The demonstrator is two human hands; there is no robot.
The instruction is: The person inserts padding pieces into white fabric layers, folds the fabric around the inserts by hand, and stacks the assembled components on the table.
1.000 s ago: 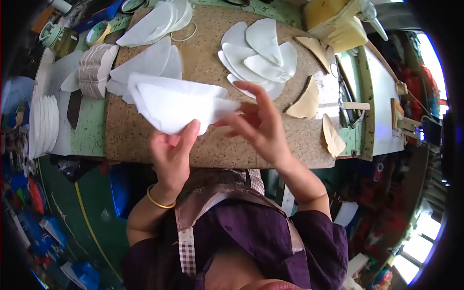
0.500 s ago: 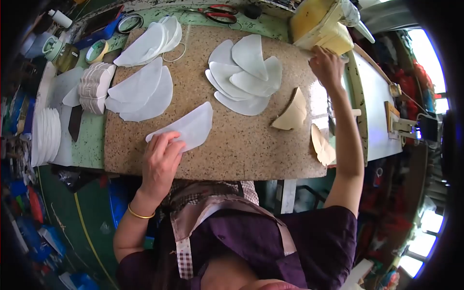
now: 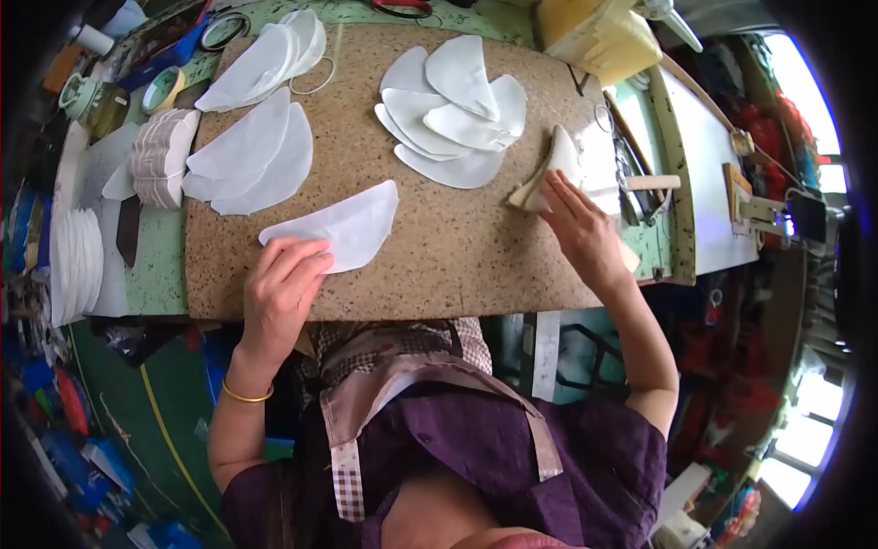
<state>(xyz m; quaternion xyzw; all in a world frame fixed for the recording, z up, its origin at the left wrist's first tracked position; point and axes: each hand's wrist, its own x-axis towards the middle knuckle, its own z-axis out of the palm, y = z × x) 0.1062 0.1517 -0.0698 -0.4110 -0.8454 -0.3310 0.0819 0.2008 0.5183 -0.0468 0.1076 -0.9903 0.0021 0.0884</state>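
Observation:
My left hand pinches the lower left edge of a white half-moon piece lying on the speckled board. My right hand has its fingers stretched out together. Its fingertips touch a beige curved piece at the right of the board; part of that piece is hidden under them. A second beige piece shows only partly behind the right wrist. Overlapping white half-moon pieces lie fanned out at the middle back.
More white pieces lie at the left of the board, one group in front of another. A tied bundle and a white stack stand farther left. A yellowish container stands back right, above a wooden-handled tool.
My right hand has come back from the yellowish container to the beige curved piece. My left hand stays on the white piece. The whole view has shifted slightly.

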